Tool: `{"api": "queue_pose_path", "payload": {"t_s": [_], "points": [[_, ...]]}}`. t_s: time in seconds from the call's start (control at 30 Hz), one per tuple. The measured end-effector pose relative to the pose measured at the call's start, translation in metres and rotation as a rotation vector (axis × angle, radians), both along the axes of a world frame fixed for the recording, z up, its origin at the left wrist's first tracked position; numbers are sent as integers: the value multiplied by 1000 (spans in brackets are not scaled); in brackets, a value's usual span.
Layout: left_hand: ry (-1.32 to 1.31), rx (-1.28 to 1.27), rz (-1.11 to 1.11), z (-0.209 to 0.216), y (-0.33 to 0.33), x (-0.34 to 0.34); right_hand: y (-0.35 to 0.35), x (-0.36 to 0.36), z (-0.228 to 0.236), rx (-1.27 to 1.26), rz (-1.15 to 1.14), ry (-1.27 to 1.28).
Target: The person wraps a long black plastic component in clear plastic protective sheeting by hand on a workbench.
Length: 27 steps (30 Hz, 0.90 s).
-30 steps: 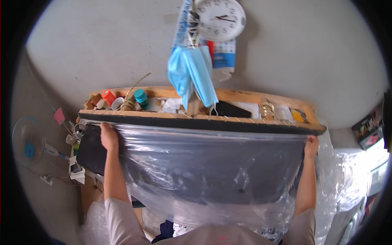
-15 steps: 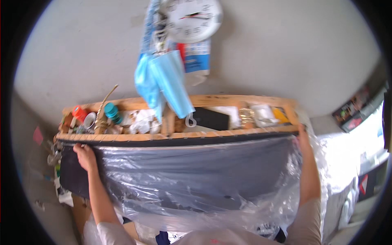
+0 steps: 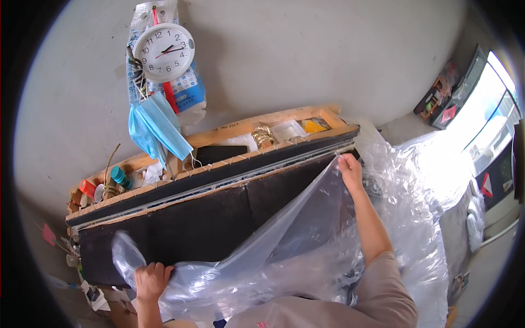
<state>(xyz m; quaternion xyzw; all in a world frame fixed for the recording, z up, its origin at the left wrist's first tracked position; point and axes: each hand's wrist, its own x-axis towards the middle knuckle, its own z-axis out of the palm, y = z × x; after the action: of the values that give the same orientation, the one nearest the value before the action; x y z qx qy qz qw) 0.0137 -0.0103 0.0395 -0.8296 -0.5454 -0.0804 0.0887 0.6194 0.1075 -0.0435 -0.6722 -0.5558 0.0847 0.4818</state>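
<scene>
Clear plastic sheet (image 3: 306, 268) lies slantwise across the near right portion of a black panel (image 3: 191, 229); the panel's left and far portions are uncovered. Left hand (image 3: 153, 281) is closed in a fist on the sheet's edge at near left, a loose flap standing up beyond it. Right hand (image 3: 350, 170) pinches the sheet's corner at the panel's far right end, beside the pale strip (image 3: 219, 185) along the far edge. Beyond the strip sits a wooden frame (image 3: 232, 130) holding an orange container (image 3: 87, 188), a teal bottle (image 3: 120, 177) and a gold coil (image 3: 262, 136). Risks, as judged: uneven pull between the hands could tear the sheet at the right pinch, where load appears concentrated; a light grip there could let the corner slip; the loose left flap could fold under and crease; a high sweep could catch the hanging blue masks (image 3: 156, 128).
</scene>
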Motion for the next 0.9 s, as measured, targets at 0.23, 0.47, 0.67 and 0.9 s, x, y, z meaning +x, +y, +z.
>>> {"api": "queue_pose_path", "payload": {"t_s": [0.23,0.47,0.67,0.9], "points": [[-226,49,917,-37,-21,-137,-103,-182,16,-137,471,560],[-1025,-369,-68,-30,32,269,-100,-189,60,76,451,-1],[-1025,-97,343,-48,55,80,-114,-77,32,-117,-104,-822],[-405,299,1061,-99,38,-190,-135,-264,34,113,880,-434]]}}
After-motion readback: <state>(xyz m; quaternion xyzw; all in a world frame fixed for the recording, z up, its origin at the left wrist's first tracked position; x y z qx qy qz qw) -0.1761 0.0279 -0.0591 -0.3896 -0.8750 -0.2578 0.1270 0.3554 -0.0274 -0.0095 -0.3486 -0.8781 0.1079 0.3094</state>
